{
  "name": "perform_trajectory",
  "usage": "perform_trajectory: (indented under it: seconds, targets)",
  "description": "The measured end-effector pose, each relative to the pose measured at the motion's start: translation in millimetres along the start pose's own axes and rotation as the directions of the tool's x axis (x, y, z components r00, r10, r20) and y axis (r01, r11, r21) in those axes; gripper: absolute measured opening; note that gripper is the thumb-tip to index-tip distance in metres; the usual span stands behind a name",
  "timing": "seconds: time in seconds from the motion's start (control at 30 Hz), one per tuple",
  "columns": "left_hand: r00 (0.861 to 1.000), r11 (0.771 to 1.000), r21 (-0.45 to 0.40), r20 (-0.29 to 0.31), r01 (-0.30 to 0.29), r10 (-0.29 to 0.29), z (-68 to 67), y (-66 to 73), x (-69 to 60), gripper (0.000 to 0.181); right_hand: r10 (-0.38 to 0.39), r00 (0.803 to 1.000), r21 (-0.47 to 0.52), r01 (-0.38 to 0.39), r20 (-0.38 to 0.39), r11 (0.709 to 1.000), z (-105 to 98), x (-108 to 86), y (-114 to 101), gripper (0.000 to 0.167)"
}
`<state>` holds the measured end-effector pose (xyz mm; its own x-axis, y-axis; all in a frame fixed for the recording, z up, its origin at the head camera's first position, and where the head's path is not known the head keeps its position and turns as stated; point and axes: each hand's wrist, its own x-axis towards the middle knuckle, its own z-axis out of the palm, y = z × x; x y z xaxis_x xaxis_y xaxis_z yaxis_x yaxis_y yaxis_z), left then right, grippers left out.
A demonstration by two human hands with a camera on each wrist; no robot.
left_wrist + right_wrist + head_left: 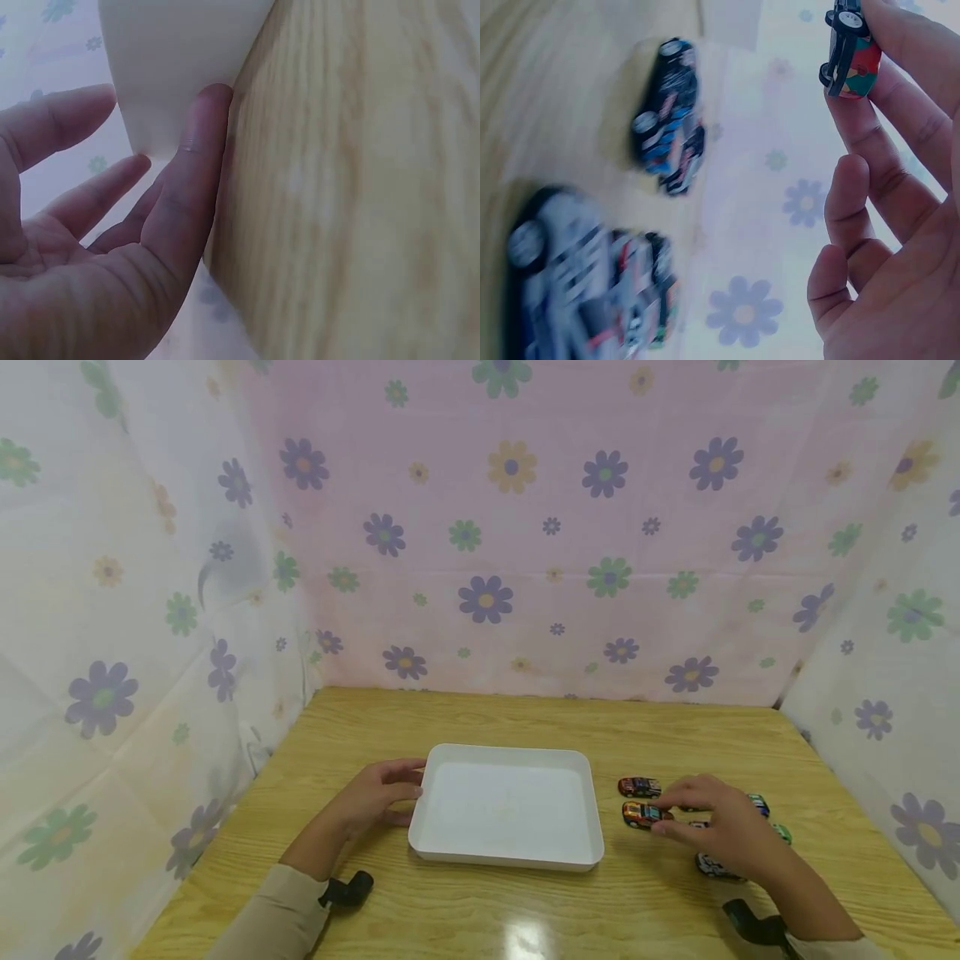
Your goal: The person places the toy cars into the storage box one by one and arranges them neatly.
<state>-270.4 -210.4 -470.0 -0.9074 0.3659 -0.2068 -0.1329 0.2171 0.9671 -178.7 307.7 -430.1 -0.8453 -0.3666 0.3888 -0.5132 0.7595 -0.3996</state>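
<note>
One toy race car (pixel 643 815) in R hand (pixel 720 827): pinched btwn thumb and fingertips, w/ remaining fingers loosely bent alongside. Probably held just clear of the wood, though hard to judge gap from head view. Long axis approx. L–R, one end aimed at the white tray (pixel 502 793); only a narrow strip of wood btwn, w/ tray immediately L of car, its own long side also L–R. Nearer to tray's L side: L hand (pixel 378 797), fingers extended, tips against outer wall, not clasping.

Re looks: glossy multicolour body, red/yellow at tray end, blue about windows; red-green patchwork, black underside, dark tyres and silvery hubs in R wrist view.

Farther out: dark red toy car (pixel 640 787) roughly parallel, just beyond held one; b/w toy car (pixel 717 867) partly under R wrist; green toy car (pixel 782 832) peeking out past same hand. Beneath, yellow wood-grain tabletop (pixel 525 718); behind, flower-print cloth (pixel 525 552).
</note>
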Motion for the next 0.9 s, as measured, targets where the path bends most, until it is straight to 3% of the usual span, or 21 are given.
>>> perform_trajectory:
  seconds: [0.43,0.9]
  targets:
    - [1.0,0.998,-0.068,-0.01,0.01,-0.01,-2.8,-2.0,11.8,0.059,-0.033,0.999,0.048,0.033,0.001,0.998,-2.9,32.7,-25.8,0.025]
    - [1.0,0.993,-0.115,0.0,0.003,-0.003,-5.3,-7.9,15.5,0.061,-0.133,0.99,0.145,0.139,-0.047,0.98,2.0,58.6,-40.7,0.028]
